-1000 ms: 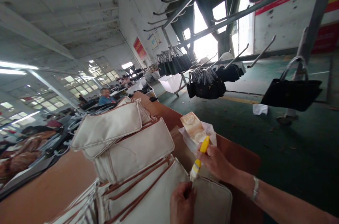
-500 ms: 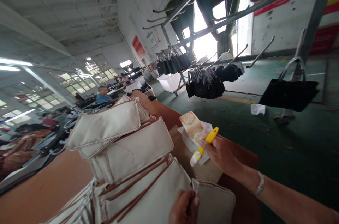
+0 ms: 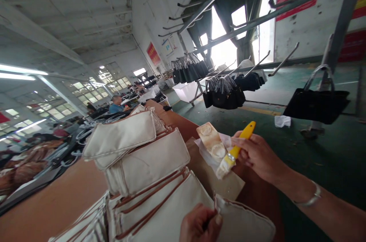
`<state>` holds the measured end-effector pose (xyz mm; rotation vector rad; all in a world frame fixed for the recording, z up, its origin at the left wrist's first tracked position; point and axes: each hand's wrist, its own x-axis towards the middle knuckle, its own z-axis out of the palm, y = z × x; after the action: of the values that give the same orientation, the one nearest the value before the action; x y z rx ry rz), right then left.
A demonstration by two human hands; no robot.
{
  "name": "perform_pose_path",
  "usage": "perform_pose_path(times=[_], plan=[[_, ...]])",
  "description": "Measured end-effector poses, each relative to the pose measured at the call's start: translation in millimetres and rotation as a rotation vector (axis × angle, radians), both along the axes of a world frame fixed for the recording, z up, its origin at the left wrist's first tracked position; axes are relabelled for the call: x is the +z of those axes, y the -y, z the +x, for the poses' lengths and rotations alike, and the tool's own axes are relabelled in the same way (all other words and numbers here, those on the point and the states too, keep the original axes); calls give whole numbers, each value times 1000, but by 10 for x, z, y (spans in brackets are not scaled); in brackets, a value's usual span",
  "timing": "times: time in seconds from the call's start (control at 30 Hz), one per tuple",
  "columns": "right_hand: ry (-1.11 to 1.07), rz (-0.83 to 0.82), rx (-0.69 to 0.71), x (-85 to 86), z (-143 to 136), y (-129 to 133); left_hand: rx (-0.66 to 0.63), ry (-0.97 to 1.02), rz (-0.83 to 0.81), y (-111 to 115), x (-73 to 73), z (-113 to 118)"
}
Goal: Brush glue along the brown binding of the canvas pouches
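Reddish-brown is the surface of the bench, on which, at the left, brown bundles and grey tubular handles are heaped, apart from the paler goods. Next, a pile of cream pieces is stacked in leaning, overlapping layers; by this stagger the brown-lined edges are left exposed, presumably so that single pieces can be parted easily. At the near edge of the view, the left hand is closed in a pinch, the corner of a separate cream piece being gripped between thumb and fingers. The piece is thus steadied at one end, while most of its upper face is left uncovered. Beyond the hand, a tan block bearing round pale patches is set on a white sheet, which is laid partly over a brown board; the bench is probably shielded from smears by these layers. A yellow-handled brush is held beside the block by the right hand, its handle being pinched between thumb and curled fingers. The whitened bristles are directed down and leftward, above the board; whether contact is made cannot be told. At the far right, a black handbag is hung clear of the floor.
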<state>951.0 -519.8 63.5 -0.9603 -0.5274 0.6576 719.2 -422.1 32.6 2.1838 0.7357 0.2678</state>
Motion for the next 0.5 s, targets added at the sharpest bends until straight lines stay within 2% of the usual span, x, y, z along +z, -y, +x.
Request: perform_pose_path(times=[0.1,0.17,0.2,0.27,0.3,0.33,0.37,0.4,0.43,0.5], plan=[[-108,178,-127,234,181,188,-116,68,-69,61,793,110],[-173,278,-146,383,271,319,-162,101,-207,94,1366,123],[-204,320,-145,448,306,385,-230,106,-309,105,1623,106],[-265,385,-150,542,356,509,-314,114,-422,99,2008,31],[-297,404,-162,568,371,564,-340,107,-427,73,2115,-26],[-330,410,-175,576,379,611,-341,94,-400,26,2157,-97],[-361,407,-189,567,383,649,-329,71,-356,-47,2132,-185],[-384,398,-202,540,383,676,-313,41,-312,-149,2046,-292],[-398,384,-207,495,380,690,-292,5,-278,-280,1907,-422],[-400,348,-201,354,364,682,-246,-72,-238,-609,1530,-747]])
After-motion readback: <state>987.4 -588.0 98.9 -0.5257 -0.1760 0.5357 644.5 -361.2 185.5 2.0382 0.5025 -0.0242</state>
